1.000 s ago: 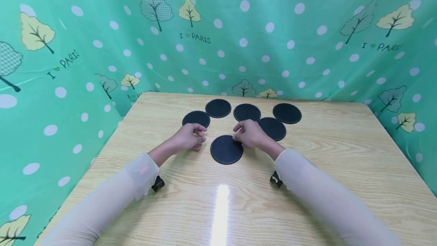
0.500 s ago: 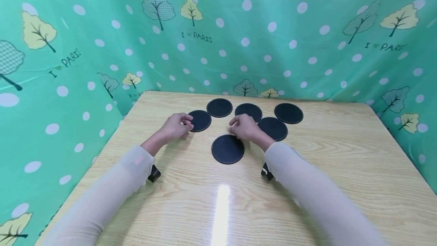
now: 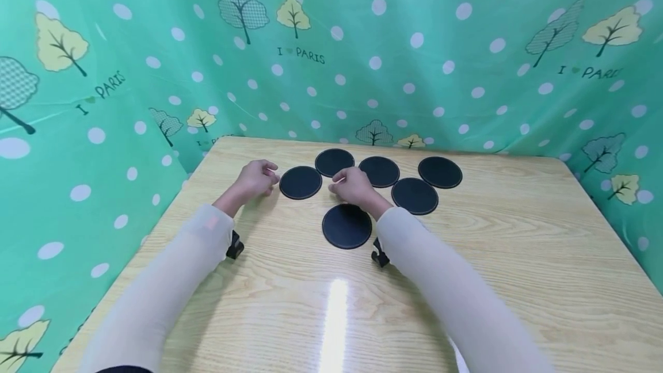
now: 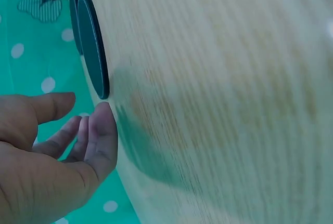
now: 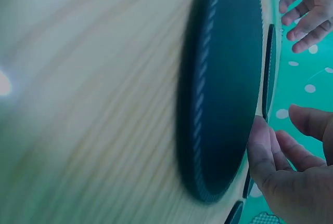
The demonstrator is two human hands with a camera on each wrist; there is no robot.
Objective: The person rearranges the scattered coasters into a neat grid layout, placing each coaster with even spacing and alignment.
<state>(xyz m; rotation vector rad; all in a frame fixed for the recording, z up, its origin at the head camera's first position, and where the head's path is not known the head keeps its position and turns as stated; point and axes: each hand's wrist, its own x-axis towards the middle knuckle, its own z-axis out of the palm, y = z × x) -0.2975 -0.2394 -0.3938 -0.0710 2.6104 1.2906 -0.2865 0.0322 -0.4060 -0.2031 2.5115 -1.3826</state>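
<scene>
Several round black coasters with stitched rims lie flat on the wooden table. My left hand [image 3: 255, 179] hovers just left of the leftmost coaster [image 3: 300, 182], fingers loosely bent and nothing in them. In the left wrist view that coaster [image 4: 93, 47] is a little beyond the fingertips; I cannot tell whether they touch it. My right hand [image 3: 354, 185] is above the gap behind the front coaster [image 3: 347, 227], thumb and fingers apart, holding nothing. It partly covers the edges of the back-left coaster [image 3: 334, 162] and the middle coaster [image 3: 380, 171].
To the right of my right hand lie a coaster [image 3: 415, 195] and another, the far-right coaster [image 3: 439, 172]. A green dotted curtain [image 3: 414, 73] hangs behind and to the left of the table [image 3: 518, 246]. A lamp's reflection runs down the table's front.
My left hand has moved left and away, from beside the front coaster to beyond the leftmost one. My right hand has left the front coaster's edge, shifting left and farther back. The coasters stay put.
</scene>
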